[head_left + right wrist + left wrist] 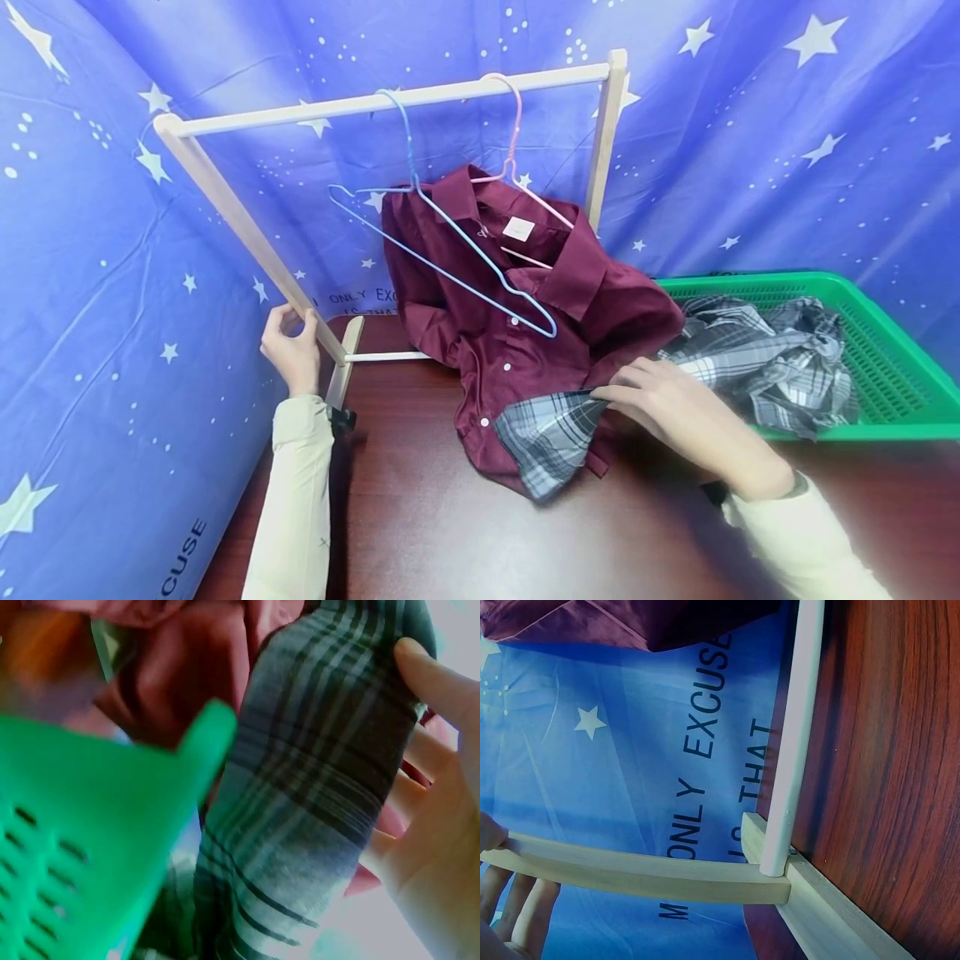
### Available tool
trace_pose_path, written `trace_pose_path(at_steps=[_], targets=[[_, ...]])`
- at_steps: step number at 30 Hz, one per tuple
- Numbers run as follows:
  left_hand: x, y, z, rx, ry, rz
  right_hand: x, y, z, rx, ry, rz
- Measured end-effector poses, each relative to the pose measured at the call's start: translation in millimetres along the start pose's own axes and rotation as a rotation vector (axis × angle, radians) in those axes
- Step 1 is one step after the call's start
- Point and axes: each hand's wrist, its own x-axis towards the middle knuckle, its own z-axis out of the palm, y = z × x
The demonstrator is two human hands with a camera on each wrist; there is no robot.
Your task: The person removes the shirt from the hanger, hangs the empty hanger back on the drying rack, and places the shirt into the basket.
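Note:
My left hand (291, 354) holds the left post (236, 221) of a wooden clothes rack, thumb on one side and fingers on the other in the left wrist view. With my right hand (678, 412) I pinch a grey plaid shirt (551, 433); one end hangs in front of the maroon shirt, and the rest trails into the green basket (900, 429). The maroon shirt (487, 333) hangs from a pink hanger (517, 125) on the rack's top bar (300, 117). In front of it, a bare blue hanger (450, 279) hooks over the same bar.
The rack's right post (606, 142) stands behind the maroon shirt. A low white crossbar (386, 357) joins the rack near the brown wooden table (442, 533). Blue star-printed cloth (97, 275) surrounds the back and left side.

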Motion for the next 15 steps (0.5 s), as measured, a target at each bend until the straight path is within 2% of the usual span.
trace_pose_path(at_steps=[10, 15], targets=[[0.0, 0.2, 1.1, -0.002, 0.013, 0.000, -13, 20, -38, -0.011, 0.017, 0.015], [0.3, 0.0, 1.7, -0.001, 0.014, -0.006, -25, 31, -53, -0.028, 0.038, 0.074]])
